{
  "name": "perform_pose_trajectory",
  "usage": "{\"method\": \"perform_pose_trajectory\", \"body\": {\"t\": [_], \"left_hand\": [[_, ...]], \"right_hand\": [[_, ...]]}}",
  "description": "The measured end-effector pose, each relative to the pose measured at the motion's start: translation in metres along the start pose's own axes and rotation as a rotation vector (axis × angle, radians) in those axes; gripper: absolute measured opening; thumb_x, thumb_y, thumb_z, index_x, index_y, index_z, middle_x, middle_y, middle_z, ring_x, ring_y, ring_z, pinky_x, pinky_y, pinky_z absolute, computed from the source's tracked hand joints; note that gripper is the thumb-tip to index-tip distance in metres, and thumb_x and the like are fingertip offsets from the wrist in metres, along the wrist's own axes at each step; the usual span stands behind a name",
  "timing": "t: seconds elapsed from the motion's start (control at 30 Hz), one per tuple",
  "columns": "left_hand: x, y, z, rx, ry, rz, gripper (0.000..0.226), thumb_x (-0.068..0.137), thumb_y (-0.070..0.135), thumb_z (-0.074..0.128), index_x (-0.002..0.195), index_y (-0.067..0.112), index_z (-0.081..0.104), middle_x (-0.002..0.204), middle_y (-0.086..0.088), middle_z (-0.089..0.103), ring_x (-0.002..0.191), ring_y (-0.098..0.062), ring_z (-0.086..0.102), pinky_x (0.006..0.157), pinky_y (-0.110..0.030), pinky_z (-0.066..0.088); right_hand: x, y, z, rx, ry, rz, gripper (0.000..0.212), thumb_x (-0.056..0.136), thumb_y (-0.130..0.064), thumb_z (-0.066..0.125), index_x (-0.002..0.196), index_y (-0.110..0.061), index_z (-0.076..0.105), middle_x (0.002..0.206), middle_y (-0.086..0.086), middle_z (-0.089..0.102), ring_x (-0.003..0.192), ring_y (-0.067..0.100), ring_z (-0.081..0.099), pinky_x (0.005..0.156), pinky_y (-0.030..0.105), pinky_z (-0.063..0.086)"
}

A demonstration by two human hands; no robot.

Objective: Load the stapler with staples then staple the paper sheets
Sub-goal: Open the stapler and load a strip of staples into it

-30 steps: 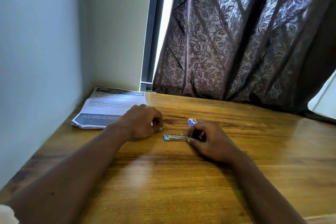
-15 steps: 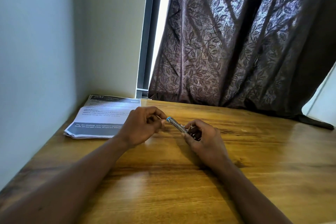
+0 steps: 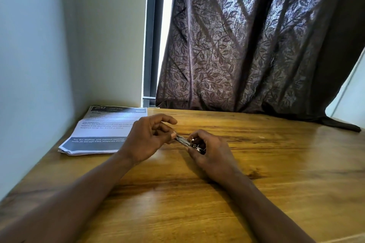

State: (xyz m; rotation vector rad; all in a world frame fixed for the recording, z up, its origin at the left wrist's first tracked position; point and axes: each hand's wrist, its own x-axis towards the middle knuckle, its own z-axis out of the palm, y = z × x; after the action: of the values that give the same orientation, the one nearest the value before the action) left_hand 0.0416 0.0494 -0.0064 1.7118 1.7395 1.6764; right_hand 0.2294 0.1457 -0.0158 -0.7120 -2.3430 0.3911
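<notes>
The small shiny metal stapler (image 3: 184,141) lay flat on the brown wooden table (image 3: 256,183). Now the right hand (image 3: 210,151) holds it up, tilted. The left hand (image 3: 147,140) has lifted off the table and pinches its front end, hiding the blue tip.

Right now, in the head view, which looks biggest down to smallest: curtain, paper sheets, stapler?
1. curtain, filling much of the frame.
2. paper sheets, a flat stack by the wall.
3. stapler, smallest by far, though the right hand hides part of it.
</notes>
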Motion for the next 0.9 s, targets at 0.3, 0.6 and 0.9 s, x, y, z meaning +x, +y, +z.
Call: {"method": "perform_pose_trajectory", "body": {"t": [0.3,0.6,0.9], "left_hand": [[-0.0003,-0.0076,0.0052,0.180,-0.028,0.116,0.014,0.080,0.020,0.085,0.092,0.026,0.081,0.084,0.011,0.077,0.081,-0.009,0.072,0.071,-0.016,0.053],[-0.0013,-0.0064,0.0073,0.231,0.038,0.126,0.016,0.081,0.016,0.085,0.094,0.025,0.083,0.084,0.016,0.078,0.081,0.001,0.072,0.072,-0.007,0.049],[-0.0017,-0.0073,0.0073,0.288,0.014,0.196,0.015,0.080,0.021,0.086,0.093,0.027,0.081,0.084,0.018,0.076,0.080,-0.001,0.071,0.071,-0.010,0.052]], "right_hand": [[0.0013,-0.0030,0.0056,-0.005,0.047,-0.032,0.026,0.087,-0.031,0.076,0.111,-0.024,0.067,0.098,-0.009,0.071,0.089,0.007,0.064,0.083,0.033,0.056],[0.0020,-0.0028,0.0060,-0.013,0.057,-0.026,0.020,0.086,-0.029,0.076,0.104,-0.026,0.067,0.093,-0.011,0.069,0.085,0.006,0.062,0.079,0.032,0.055],[0.0031,-0.0041,0.0073,-0.026,0.080,-0.042,0.021,0.086,-0.032,0.076,0.103,-0.022,0.068,0.094,-0.009,0.070,0.085,0.009,0.063,0.080,0.035,0.055]]}}
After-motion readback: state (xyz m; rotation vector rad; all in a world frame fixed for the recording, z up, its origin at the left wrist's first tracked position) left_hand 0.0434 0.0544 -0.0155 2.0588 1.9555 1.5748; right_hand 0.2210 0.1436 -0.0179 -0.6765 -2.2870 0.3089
